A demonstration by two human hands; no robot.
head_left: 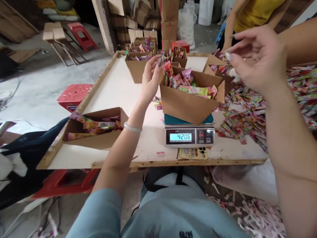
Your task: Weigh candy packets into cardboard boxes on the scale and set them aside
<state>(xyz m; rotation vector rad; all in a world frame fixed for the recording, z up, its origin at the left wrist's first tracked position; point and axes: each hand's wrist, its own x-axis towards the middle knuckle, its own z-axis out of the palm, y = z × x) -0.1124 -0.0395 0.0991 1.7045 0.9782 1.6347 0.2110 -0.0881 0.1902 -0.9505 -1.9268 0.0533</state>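
A cardboard box (188, 100) full of small colourful snack packets (195, 90) sits on the teal pan of a digital scale (189, 136), whose display reads 420.6. My left hand (151, 77) is at the box's left side, fingers loosely extended, with nothing visible in it; whether it touches the box I cannot tell. Raised above the right side of the table, my right hand (260, 59) has its thumb and fingers apart and appears to hold nothing. Beyond it lies a smaller open carton (214, 62) with packets in it.
Another packet-filled box (96, 138) stands at the table's left front corner. More filled boxes (137, 67) line the back. Loose packets (247, 115) are heaped on the right. A phone (193, 153) lies under the scale's front edge. A co-worker in a yellow top (257, 15) stands at the far right.
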